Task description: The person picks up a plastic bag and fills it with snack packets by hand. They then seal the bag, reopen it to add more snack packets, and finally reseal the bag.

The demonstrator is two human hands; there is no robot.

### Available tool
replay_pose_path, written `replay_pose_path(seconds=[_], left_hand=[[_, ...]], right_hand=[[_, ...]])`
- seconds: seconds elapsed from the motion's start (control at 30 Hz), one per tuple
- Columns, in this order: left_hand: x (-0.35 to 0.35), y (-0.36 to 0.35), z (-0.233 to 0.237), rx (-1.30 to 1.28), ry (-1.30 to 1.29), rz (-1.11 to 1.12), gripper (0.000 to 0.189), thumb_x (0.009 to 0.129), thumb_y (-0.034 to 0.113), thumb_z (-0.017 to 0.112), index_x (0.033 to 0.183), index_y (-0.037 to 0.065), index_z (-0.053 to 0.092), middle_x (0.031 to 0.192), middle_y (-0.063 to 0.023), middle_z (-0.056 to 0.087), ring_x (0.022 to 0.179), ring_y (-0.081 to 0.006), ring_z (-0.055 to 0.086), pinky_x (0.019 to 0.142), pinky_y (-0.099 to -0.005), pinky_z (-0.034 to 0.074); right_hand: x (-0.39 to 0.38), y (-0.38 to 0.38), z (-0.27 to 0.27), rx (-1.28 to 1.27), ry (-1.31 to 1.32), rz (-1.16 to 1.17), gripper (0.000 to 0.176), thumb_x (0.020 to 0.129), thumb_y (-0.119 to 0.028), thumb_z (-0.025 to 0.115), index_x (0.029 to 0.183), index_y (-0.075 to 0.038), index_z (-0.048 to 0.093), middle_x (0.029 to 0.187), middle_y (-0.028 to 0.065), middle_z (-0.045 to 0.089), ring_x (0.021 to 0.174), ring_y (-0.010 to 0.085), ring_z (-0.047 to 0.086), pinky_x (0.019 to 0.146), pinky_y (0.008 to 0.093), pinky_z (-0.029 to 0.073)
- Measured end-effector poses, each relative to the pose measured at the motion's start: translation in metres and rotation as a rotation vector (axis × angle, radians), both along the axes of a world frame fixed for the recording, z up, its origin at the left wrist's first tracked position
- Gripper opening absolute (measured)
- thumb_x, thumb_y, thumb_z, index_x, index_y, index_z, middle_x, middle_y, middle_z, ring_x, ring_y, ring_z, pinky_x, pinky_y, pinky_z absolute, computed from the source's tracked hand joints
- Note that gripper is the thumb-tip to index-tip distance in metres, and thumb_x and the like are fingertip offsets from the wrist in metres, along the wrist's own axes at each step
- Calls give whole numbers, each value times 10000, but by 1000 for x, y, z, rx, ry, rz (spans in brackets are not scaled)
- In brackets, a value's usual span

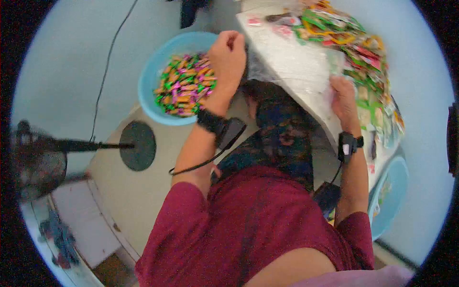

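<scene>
My left hand [228, 62] is closed at the right rim of a light blue tub [149, 98], its fingers curled in. Whatever it may hold is hidden. Small wrapped candies [184, 88] in orange, green and purple fill the tub's middle. Over the white table, my right hand [344, 98] has its fingers closed at the edge of a clear plastic bag [336, 62]; the grip is blurred. Right beside that hand lie colourful printed packets [366, 67], green, yellow and red.
Black straps with small devices sit on both wrists, with cables. A second blue tub [394, 191] stands at the lower right by the white table [296, 71]. To the left are a fan [40, 158] and its round dark base [137, 146]. A cable hangs along the wall.
</scene>
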State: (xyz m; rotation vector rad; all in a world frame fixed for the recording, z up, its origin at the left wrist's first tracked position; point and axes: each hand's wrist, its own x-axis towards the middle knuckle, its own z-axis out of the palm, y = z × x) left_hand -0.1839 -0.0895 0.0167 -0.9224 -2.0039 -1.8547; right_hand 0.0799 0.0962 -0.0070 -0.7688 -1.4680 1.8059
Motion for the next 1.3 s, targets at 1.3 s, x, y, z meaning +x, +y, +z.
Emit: replay_pose_path(seconds=[1.3], left_hand=[[158, 7, 24, -447, -171, -901, 267, 824, 118, 677, 1053, -10, 624, 759, -101, 631, 667, -137, 574, 578, -272, 460]], right_hand=[[41, -86, 36, -92, -3, 123, 189, 859, -188, 695, 875, -23, 605, 754, 45, 642, 652, 105, 631, 590, 243, 536]])
